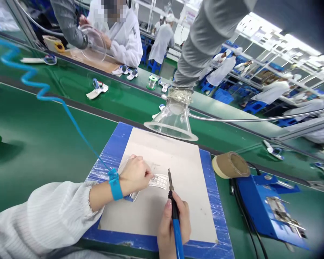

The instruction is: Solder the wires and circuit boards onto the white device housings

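Note:
My right hand (174, 228) grips a soldering iron (175, 219) by its blue and black handle, the metal tip pointing up and away from me. Over the middle of the pale board (189, 201), my left hand (135, 174) is closed, with its fingertips pinched together. They meet the left end of a small whitish strip with a grid pattern (159, 181); what they grip is hidden. A blue and white piece (131, 196) shows partly from under that hand. The iron's tip stands just right of the strip, and I cannot tell whether they touch.
A clear fume hood (175, 122) hangs over the board's far edge. A brown tape roll (230, 164) and a blue stand with metal parts (270, 212) are on the right. A coiled blue cord (70, 115) runs to my left wristband (115, 184). White-and-blue devices (97, 89) lie beyond; a co-worker (124, 36) sits opposite.

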The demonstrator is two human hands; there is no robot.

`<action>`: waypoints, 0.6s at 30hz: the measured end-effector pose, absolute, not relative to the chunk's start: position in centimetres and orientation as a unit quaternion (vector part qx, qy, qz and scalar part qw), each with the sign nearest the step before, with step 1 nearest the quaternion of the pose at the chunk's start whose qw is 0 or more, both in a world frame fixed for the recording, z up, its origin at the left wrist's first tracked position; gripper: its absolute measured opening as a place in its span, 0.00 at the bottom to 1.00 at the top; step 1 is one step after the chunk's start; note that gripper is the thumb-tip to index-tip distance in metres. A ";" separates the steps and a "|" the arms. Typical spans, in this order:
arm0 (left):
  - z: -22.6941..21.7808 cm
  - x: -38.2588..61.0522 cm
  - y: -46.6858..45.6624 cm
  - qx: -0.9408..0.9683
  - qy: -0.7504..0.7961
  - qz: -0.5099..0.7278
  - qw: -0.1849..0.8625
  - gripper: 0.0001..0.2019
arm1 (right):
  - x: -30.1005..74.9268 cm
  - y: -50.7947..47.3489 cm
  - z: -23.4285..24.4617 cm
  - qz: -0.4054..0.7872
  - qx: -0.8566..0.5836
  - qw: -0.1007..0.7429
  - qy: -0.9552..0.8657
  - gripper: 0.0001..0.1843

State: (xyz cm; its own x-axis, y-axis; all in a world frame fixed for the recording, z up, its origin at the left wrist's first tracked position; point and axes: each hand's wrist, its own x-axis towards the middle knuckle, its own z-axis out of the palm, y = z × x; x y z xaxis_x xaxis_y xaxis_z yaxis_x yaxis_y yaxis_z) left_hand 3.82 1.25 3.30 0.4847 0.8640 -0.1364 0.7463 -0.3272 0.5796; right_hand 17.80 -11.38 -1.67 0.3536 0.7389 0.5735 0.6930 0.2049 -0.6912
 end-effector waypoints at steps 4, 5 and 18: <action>3.0 4.1 1.2 0.800 0.507 0.115 0.299 0.12 | 17.9 -11.2 -2.0 0.012 -0.639 0.530 -0.557 0.12; 3.1 4.0 1.3 0.794 0.510 0.119 0.308 0.11 | 18.0 -11.1 -2.0 0.004 -0.638 0.533 -0.556 0.12; 2.7 -4.7 3.9 0.815 0.347 0.162 0.436 0.27 | 17.2 -9.4 -3.1 -0.065 -0.613 0.614 -0.493 0.09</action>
